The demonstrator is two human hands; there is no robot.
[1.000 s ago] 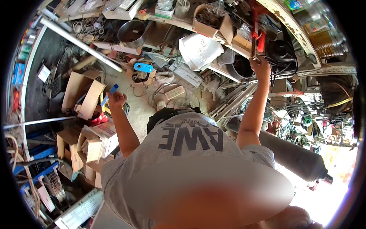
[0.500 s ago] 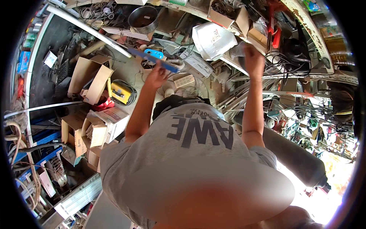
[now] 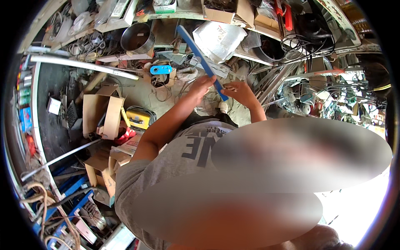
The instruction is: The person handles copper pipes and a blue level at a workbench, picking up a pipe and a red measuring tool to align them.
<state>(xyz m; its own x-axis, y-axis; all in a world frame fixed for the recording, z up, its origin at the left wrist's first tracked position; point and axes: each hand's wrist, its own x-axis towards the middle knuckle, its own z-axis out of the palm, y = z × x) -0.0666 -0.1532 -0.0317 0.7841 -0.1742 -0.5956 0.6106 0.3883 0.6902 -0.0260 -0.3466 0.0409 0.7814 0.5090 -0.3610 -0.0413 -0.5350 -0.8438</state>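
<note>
A long, narrow blue bar (image 3: pixel 200 59) slants in front of my body, its far end up toward the shelf and its near end low by my right hand. My left hand (image 3: pixel 202 88) is closed round the lower half of the bar. Beside the bar's near end is my right hand (image 3: pixel 239 92), fingers bent and fingertips at the bar's edge. Whatever lies in those fingers, if anything, is too small to make out. Beyond the bar, a white plastic-wrapped package (image 3: pixel 218 41) rests at the shelf edge.
A cluttered shelf runs along the far side, with a round metal pot (image 3: pixel 137 38) and open cardboard boxes (image 3: pixel 219 14). On the floor at left stand a cardboard box (image 3: pixel 102 112) and a yellow case (image 3: pixel 138 119). A blue device (image 3: pixel 161 69) lies ahead. Metal lengths (image 3: pixel 277 83) are stacked at right.
My right hand has come back from the shelf to the bar's near end. My left hand has moved right, and the bar has swung to a steeper slant. The view has shifted.
</note>
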